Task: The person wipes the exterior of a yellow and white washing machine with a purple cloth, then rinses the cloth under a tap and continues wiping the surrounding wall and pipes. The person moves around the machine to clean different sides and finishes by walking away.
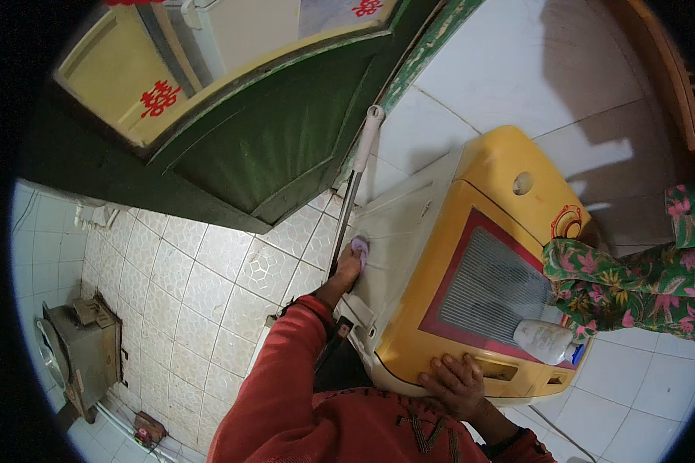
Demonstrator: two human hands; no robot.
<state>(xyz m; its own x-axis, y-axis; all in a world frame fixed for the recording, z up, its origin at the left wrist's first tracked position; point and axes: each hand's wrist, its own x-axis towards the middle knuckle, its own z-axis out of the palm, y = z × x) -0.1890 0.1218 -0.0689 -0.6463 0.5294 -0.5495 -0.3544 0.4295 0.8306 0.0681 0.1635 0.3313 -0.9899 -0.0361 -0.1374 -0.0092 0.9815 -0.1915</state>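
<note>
My left hand (348, 267) is closed around a purple cloth or sponge (360, 247), pressed to the white side panel (394, 231) of a yellow-and-white appliance. My right hand (454, 385) rests on the yellow front edge (399, 353) of that appliance, beside a recessed slot (498, 369); nothing is seen in it. A ribbed grey panel (492, 283) with a dark red border fills much of the yellow face. On it lies a white plastic bottle (541, 340) with a blue cap (577, 353), tilted toward the right.
A metal pole with a pale grip (370, 139) leans close beyond my left hand. The green door (266, 133) stands at the upper left. Green floral fabric (631, 283) touches the appliance's right side; whether it is worn I cannot tell. A metal stove-like box (87, 341) stands far left.
</note>
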